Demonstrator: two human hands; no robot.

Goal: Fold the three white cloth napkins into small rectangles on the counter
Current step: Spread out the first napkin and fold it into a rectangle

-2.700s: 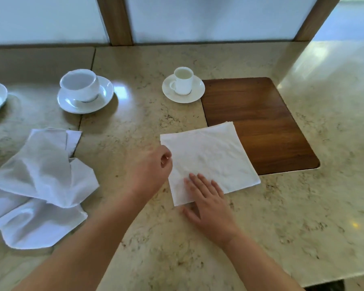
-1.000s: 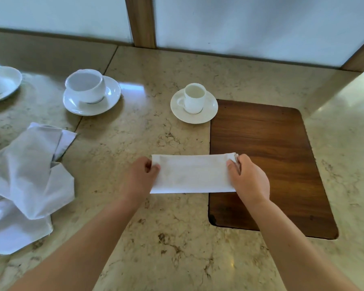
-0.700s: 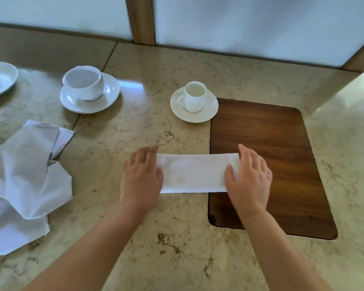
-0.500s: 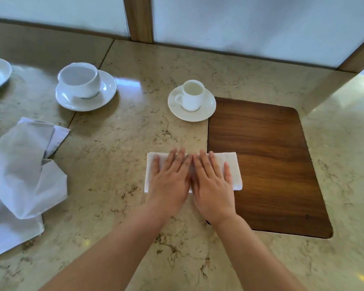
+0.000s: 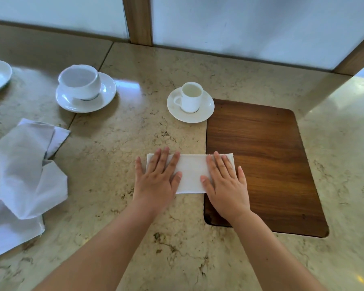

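White napkin (image 5: 190, 175) runs left-right; my left hand (image 5: 157, 177) and right hand (image 5: 226, 181) press flat on its ends.

Both hands lie flat on a folded napkin (image 5: 190, 174), the left hand (image 5: 157, 178) on its left end and the right hand (image 5: 226, 181) on its right end over the wooden board (image 5: 267, 160). Loose napkins (image 5: 21, 175) lie crumpled far left on the counter (image 5: 118, 143), with two cups on saucers behind.
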